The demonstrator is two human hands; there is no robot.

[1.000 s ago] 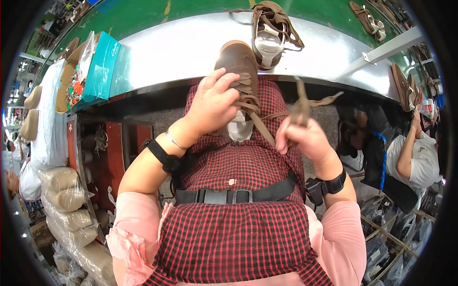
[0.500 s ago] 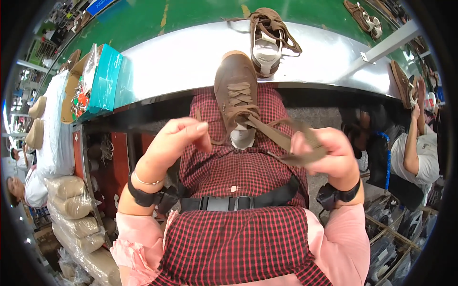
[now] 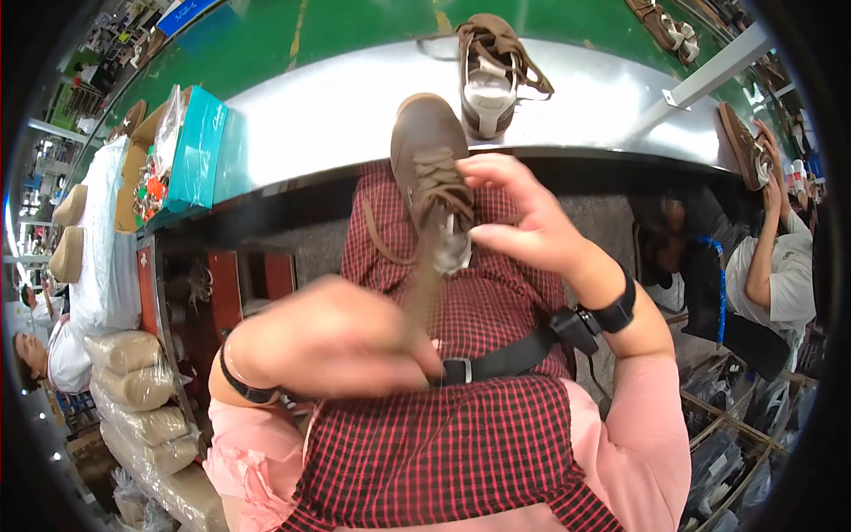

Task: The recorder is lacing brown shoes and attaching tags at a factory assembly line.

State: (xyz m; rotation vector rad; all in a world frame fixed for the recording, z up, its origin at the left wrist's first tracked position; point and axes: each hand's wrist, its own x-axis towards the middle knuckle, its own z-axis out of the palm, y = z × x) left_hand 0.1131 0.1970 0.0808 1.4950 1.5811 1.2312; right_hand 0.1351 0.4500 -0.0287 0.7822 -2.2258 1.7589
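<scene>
A brown lace-up shoe (image 3: 427, 152) leans against the edge of the steel table (image 3: 310, 115), toe up, over my checked red lap. My right hand (image 3: 523, 222) touches the shoe's laced part near its tongue, fingers partly curled. My left hand (image 3: 341, 341), blurred by motion, is low over my lap and grips the end of a brown lace (image 3: 424, 288) that runs up to the shoe. A second brown shoe (image 3: 489, 75) with loose laces lies on the table beyond.
A teal box (image 3: 197, 146) and a cardboard box with small coloured items (image 3: 146, 182) stand at the table's left. Stuffed sacks (image 3: 133, 390) pile at the lower left. Another person (image 3: 776, 266) sits at the right holding a shoe; more shoes (image 3: 665, 22) lie on the green belt.
My left hand has dropped toward my lap, pulling the lace down. My right hand has let go of the lace at the right and moved up onto the shoe's lacing.
</scene>
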